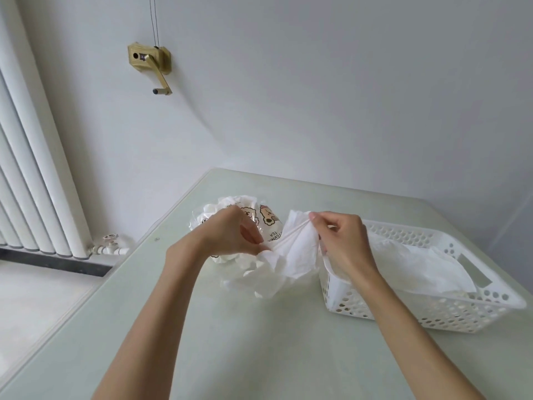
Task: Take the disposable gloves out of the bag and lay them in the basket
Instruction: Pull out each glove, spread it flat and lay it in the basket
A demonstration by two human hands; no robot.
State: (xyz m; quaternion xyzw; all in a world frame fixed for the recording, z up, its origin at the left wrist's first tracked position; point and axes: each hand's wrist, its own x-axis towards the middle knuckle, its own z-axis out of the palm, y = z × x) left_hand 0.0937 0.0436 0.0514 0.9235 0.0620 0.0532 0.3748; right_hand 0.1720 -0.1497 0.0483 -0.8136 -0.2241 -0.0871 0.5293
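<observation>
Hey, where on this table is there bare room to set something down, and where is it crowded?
Bare tabletop lies near the person, between the two forearms, and along the far edge behind the basket. It is crowded in the middle: the bag, the glove pinched by the left hand and right hand, and crumpled gloves beneath, hard against the basket's left wall.

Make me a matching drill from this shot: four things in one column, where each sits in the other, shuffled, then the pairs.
Things:
1. bag
2. basket
3. glove
4. crank box

Places:
A. on the wall
B. on the table, right side
C. held between both hands
D. on the table behind the left hand

Pairs: 1-D, 2-B, 3-C, 4-A. The right hand pinches the glove's upper edge.
</observation>
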